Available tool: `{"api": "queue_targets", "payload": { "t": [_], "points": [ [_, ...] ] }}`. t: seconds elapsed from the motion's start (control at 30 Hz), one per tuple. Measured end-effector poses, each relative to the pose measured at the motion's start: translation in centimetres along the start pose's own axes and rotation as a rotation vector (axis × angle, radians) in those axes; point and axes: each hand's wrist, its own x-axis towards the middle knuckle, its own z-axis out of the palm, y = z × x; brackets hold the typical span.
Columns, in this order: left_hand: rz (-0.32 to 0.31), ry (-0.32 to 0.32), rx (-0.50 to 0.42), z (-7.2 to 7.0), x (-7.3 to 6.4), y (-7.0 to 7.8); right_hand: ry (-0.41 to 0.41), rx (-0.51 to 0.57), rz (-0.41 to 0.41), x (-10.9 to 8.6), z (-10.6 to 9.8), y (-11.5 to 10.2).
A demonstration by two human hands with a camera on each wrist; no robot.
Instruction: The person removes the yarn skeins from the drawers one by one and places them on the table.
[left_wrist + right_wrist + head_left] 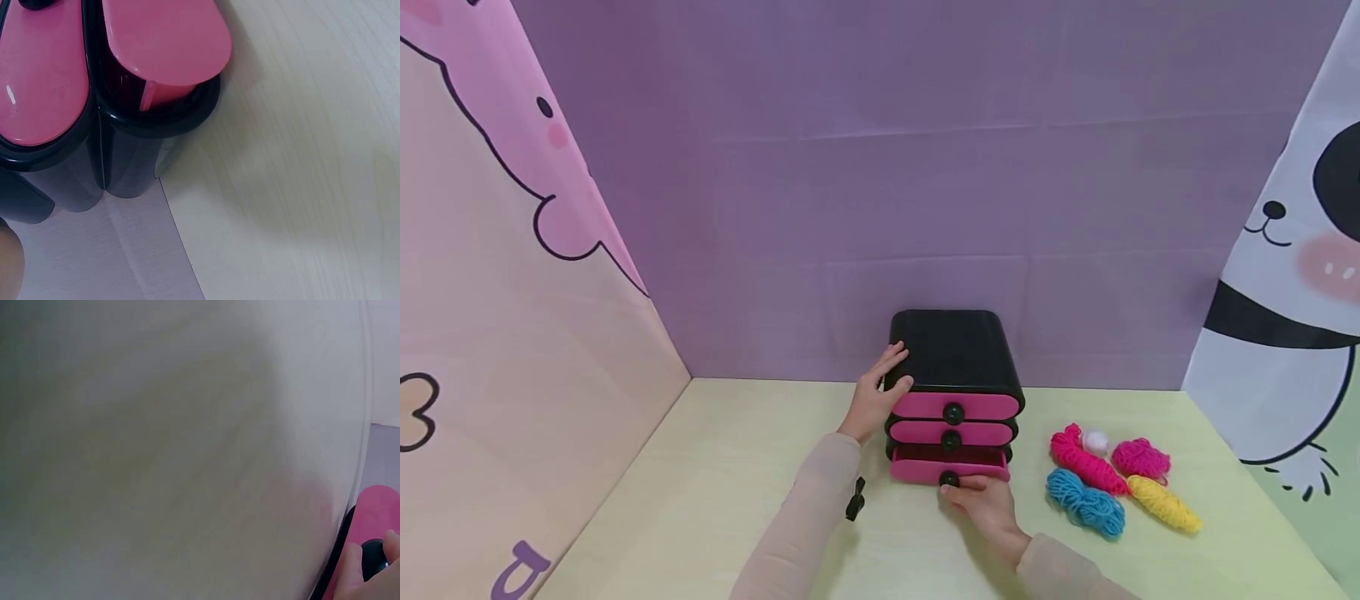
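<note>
A small black drawer cabinet [951, 352] with three pink drawer fronts and round black knobs stands against the purple backdrop. Its bottom drawer [917, 472] is pulled partly out, and the part of its inside that shows looks dark. My right hand [990, 512] pinches that drawer's knob [374, 559] between thumb and finger, as the right wrist view shows. The left hand [874, 400] rests against the cabinet's upper left side, fingers extended along the edge. In the left wrist view the bottom drawer front [172, 40] juts out from its black frame.
To the right lie yarn bundles: red-pink [1086, 462], magenta [1141, 458], blue [1086, 502] and yellow [1165, 503], plus a small white ball [1095, 442]. A small black bow-shaped item [855, 499] lies beside the left forearm. Printed panels stand at both sides.
</note>
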Motion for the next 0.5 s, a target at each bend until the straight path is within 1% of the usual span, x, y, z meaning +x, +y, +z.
{"api": "queue_targets", "payload": {
  "t": [0.07, 0.17, 0.23, 0.3, 0.4, 0.5],
  "points": [
    [-0.003, 0.000, 0.001, 0.0, 0.1, -0.1, 0.021, -0.024, -0.005, 0.2, 0.1, -0.1],
    [0.008, 0.011, 0.013, 0.2, 0.5, -1.5, 0.045, -0.037, -0.007, 0.5, 0.1, -0.3],
    [0.000, 0.020, 0.026, 0.3, 0.7, -2.3, 0.058, -0.041, -0.013, 0.8, 0.2, -0.4],
    [0.014, 0.031, 0.037, 0.4, 1.0, -3.1, 0.066, -0.047, -0.028, 1.0, 0.3, -0.5],
    [0.019, 0.041, 0.031, 0.4, 1.0, -3.4, 0.071, -0.055, -0.060, 1.3, 0.4, -0.6],
    [0.026, 0.040, 0.025, 0.3, 1.0, -3.4, 0.072, -0.058, -0.094, 1.6, 0.5, -0.7]
  ]
}}
